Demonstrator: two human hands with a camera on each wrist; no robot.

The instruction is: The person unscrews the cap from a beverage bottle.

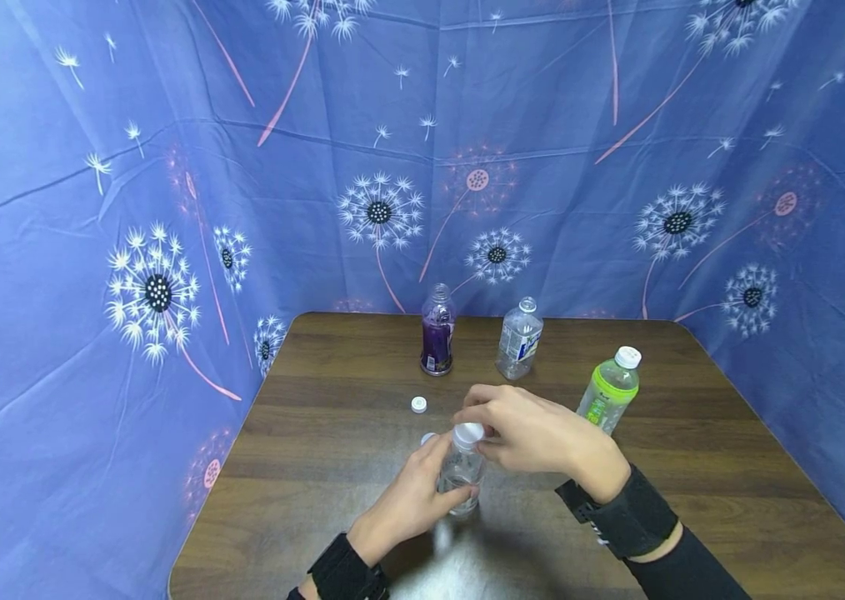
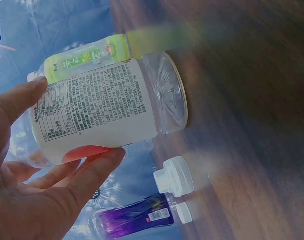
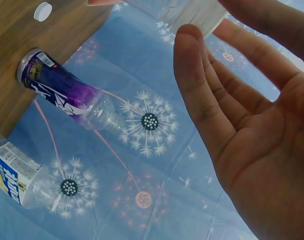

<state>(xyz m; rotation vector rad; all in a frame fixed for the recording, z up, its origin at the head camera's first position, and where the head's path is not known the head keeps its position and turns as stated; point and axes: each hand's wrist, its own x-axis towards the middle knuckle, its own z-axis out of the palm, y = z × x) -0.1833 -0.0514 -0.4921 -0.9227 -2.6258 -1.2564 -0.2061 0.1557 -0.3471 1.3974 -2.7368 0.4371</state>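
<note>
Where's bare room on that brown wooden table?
Left of the loose white plastic caps, and right of the plastic bottle with lime-green label. Crowded: the middle, where the left hand and right hand handle a clear plastic bottle.

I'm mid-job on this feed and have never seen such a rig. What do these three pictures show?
No robot here, just a person working bare-handed. The widest picture comes from a head camera looking forward and down; the other two, in order, from cameras on the left and right wrists. The left hand grips a clear bottle with a white label, while the right hand holds that bottle's white cap. On the brown table stand a purple bottle and another clear bottle, both uncapped, plus a green-labelled bottle with its cap on. Two loose white caps also lie there.
</note>
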